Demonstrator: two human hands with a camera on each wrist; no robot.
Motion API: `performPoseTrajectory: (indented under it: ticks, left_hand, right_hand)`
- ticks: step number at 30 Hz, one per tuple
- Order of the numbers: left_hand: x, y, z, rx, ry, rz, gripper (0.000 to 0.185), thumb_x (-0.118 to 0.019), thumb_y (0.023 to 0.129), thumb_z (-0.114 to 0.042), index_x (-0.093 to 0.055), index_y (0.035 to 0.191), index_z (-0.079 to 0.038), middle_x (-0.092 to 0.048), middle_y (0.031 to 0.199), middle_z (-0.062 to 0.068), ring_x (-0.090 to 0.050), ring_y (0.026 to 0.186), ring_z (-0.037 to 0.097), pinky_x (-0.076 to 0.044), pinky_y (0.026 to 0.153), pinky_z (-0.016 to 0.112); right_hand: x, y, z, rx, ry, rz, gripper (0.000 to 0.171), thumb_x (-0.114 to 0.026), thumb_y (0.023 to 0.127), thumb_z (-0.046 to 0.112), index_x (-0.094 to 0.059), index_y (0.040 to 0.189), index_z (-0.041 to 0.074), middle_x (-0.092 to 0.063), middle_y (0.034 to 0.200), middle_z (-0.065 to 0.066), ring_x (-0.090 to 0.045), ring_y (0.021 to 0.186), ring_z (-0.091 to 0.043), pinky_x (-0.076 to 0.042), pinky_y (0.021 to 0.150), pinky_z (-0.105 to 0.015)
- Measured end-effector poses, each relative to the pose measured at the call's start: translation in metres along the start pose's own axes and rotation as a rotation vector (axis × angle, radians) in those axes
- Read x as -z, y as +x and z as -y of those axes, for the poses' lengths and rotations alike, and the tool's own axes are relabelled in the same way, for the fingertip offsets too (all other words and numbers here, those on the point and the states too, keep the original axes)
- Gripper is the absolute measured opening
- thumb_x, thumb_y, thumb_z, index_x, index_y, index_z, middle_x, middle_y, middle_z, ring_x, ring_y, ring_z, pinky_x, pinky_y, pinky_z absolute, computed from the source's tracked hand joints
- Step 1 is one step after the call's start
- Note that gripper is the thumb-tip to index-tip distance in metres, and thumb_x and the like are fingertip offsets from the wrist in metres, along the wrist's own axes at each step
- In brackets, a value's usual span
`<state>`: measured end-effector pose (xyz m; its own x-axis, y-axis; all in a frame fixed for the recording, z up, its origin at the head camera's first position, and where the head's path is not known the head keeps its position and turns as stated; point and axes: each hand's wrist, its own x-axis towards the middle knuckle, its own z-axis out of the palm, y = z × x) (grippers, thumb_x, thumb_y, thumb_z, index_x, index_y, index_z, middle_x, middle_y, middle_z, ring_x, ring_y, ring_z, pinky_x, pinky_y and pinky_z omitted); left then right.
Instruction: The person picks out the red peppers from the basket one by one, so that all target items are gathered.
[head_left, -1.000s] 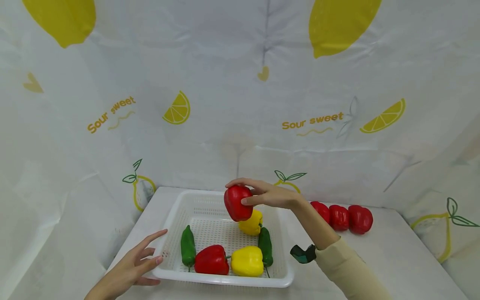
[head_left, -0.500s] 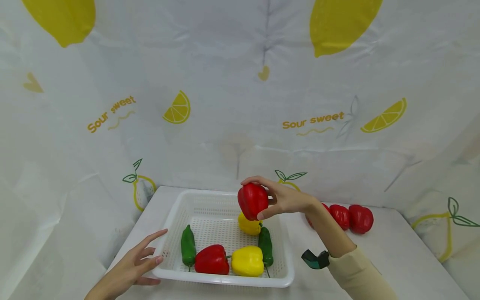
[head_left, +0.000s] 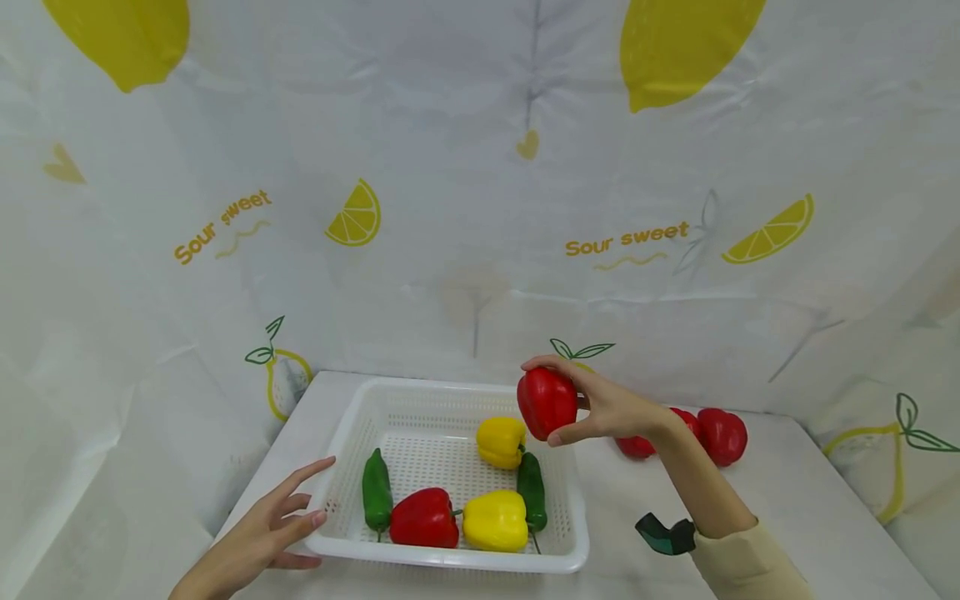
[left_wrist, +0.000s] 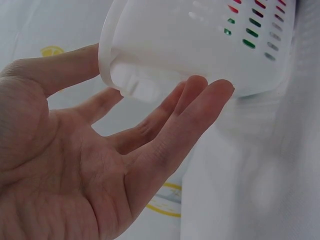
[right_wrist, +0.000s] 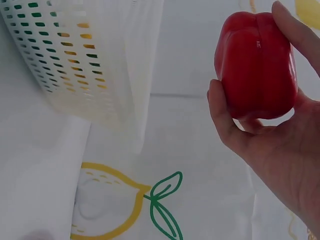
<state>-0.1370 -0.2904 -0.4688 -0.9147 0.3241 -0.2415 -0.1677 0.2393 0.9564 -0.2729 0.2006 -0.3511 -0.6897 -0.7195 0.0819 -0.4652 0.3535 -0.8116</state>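
Observation:
My right hand (head_left: 600, 404) grips a red bell pepper (head_left: 546, 403) in the air, over the right rim of a white plastic basket (head_left: 450, 560). In the right wrist view, fingers and thumb wrap the sides of that pepper (right_wrist: 257, 65). My left hand (head_left: 262, 529) is at the basket's left side with its fingers extended; the left wrist view has them along the rim and wall. Inside the basket lie a red bell pepper (head_left: 423, 518), a yellow bell pepper (head_left: 495, 521), another yellow bell pepper (head_left: 500, 442) and two green chili peppers, one left (head_left: 377, 490), one right (head_left: 531, 492).
On the white table (head_left: 810, 517), right of the basket, a row of red bell peppers (head_left: 722, 436) stands near the back, partly hidden by my right forearm. A white sheet with lemon prints (head_left: 480, 208) hangs behind and around the table.
My right hand has moved rightward with the red bell pepper, from above the basket's inside to its right rim. The left hand and the basket have stayed in place.

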Motion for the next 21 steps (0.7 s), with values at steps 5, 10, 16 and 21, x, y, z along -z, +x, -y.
performPoseTrajectory:
  ticks: [5,10,16,21]
  left_hand:
    - [0.0,0.0,-0.002,0.017,0.002,-0.006,0.077,-0.059,0.112,-0.028,-0.015,0.175,-0.022,-0.048,0.152,0.038,-0.068,0.118,0.03,-0.067,0.088,0.06]
    - [0.001,0.0,-0.002,0.002,-0.011,0.008,0.076,-0.059,0.113,-0.026,-0.016,0.174,-0.021,-0.05,0.149,0.036,-0.067,0.118,0.03,-0.067,0.089,0.06]
    - [0.002,0.0,-0.001,-0.019,-0.028,0.02,0.074,-0.059,0.113,-0.023,-0.017,0.174,-0.021,-0.054,0.145,0.031,-0.067,0.119,0.029,-0.067,0.089,0.06]
    - [0.002,0.0,0.0,-0.02,-0.026,0.023,0.074,-0.059,0.113,-0.023,-0.017,0.174,-0.021,-0.055,0.146,0.031,-0.067,0.12,0.03,-0.067,0.09,0.06]
  right_hand:
    - [0.005,-0.02,-0.003,-0.063,-0.024,-0.071,0.098,-0.094,0.081,0.02,-0.039,0.162,0.03,-0.046,0.162,-0.013,-0.048,0.141,-0.043,-0.066,0.095,-0.034]
    - [0.007,-0.039,-0.01,-0.095,-0.047,-0.131,0.102,-0.095,0.081,0.022,-0.036,0.164,0.029,-0.043,0.163,-0.016,-0.046,0.141,-0.047,-0.067,0.089,-0.035]
    - [0.006,-0.058,-0.019,-0.121,-0.072,-0.171,0.104,-0.095,0.081,0.024,-0.034,0.166,0.028,-0.041,0.164,-0.019,-0.046,0.14,-0.049,-0.069,0.086,-0.036]
    - [0.004,-0.074,-0.027,-0.15,-0.092,-0.2,0.103,-0.094,0.082,0.026,-0.033,0.165,0.025,-0.044,0.16,-0.02,-0.047,0.14,-0.047,-0.068,0.085,-0.034]
